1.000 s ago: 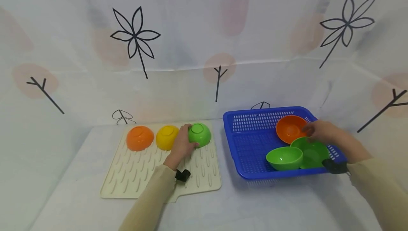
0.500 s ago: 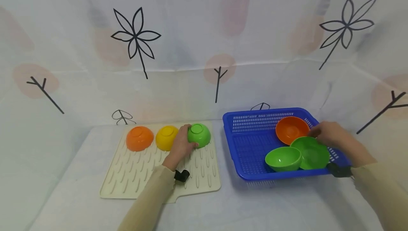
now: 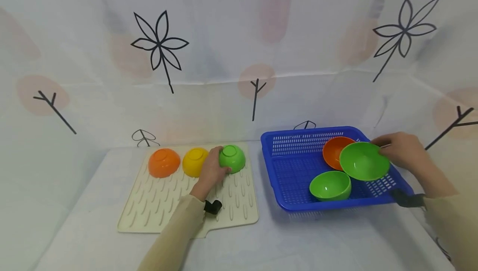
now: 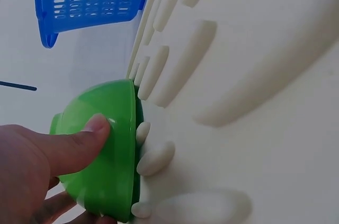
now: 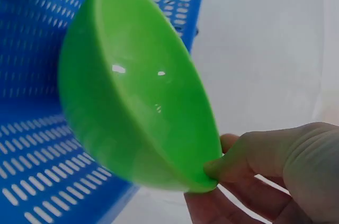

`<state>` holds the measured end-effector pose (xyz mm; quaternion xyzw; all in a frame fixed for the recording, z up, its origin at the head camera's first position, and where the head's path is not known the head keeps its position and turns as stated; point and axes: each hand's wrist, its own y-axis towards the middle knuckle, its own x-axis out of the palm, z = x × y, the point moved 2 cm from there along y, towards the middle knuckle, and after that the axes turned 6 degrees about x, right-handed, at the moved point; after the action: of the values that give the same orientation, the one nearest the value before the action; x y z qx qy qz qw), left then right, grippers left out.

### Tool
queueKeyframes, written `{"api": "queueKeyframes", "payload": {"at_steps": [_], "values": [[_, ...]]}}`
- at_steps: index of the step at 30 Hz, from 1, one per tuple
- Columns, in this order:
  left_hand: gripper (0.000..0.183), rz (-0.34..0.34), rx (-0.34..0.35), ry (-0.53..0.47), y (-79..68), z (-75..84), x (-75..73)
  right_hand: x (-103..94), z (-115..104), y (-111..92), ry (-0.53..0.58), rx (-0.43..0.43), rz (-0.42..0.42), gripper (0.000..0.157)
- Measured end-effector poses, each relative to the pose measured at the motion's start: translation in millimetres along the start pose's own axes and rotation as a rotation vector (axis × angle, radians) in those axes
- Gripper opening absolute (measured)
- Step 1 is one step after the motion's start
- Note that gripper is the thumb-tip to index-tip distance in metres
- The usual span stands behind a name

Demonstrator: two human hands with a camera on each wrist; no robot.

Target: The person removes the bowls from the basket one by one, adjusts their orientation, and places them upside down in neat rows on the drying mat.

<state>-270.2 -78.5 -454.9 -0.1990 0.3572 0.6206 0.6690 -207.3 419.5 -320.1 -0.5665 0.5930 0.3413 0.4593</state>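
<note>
My right hand [image 3: 396,150] [image 5: 254,173] pinches the rim of a green bowl [image 3: 364,161] [image 5: 132,107] and holds it tilted above the blue basket [image 3: 295,167] [image 5: 32,128]. An orange bowl [image 3: 333,151] and a second green bowl [image 3: 330,185] lie in the basket. My left hand [image 3: 212,169] [image 4: 47,166] grips an upturned green bowl [image 3: 232,159] [image 4: 106,144] on the cream drying mat [image 3: 164,204] [image 4: 254,75], thumb on its side. Upturned yellow [image 3: 195,161] and orange [image 3: 163,162] bowls sit to its left.
The mat and basket lie side by side on a white cloth-covered table [image 3: 261,246]. A printed fabric backdrop [image 3: 224,55] rises close behind both. The mat's near rows of ridges are bare.
My right hand has lifted the green bowl out of the basket and tilted it up in front of the orange bowl. The left hand has stayed on its green bowl.
</note>
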Motion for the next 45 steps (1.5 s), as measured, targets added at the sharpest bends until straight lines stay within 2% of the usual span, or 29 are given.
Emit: {"api": "queueKeyframes", "payload": {"at_steps": [4,13,22,24,28,34,40,45], "values": [[0.080,-0.003,-0.004,-0.009,0.1,-0.3,-0.9,-1.8,-7,-7,0.067,0.014,-0.003,0.045],[0.081,-0.009,0.030,-0.020,2.5,-6.2,-2.2,4.4,-37,-26,0.203,-0.053,-0.037,0.050],[0.083,-0.014,0.019,0.012,-0.8,-5.4,-4.7,24.7,-71,-38,0.289,-0.093,-0.104,0.053],[0.083,-0.013,0.017,0.006,-1.4,-5.4,-5.5,28.9,-79,-41,0.271,-0.108,-0.091,0.053],[0.084,0.003,0.025,-0.021,-3.9,-5.0,-8.2,39.0,-95,-46,0.328,-0.138,-0.081,0.052],[0.082,0.025,0.085,-0.056,-12.5,6.4,-20.8,53.7,-113,-51,0.487,-0.187,-0.098,0.044],[0.078,0.021,0.144,-0.139,-24.5,23.7,-34.4,62.9,-133,-56,0.516,-0.217,-0.090,0.037],[0.076,-0.029,0.212,-0.248,-34.9,34.4,-39.5,71.4,-149,-57,0.547,-0.199,-0.113,0.038]]}}
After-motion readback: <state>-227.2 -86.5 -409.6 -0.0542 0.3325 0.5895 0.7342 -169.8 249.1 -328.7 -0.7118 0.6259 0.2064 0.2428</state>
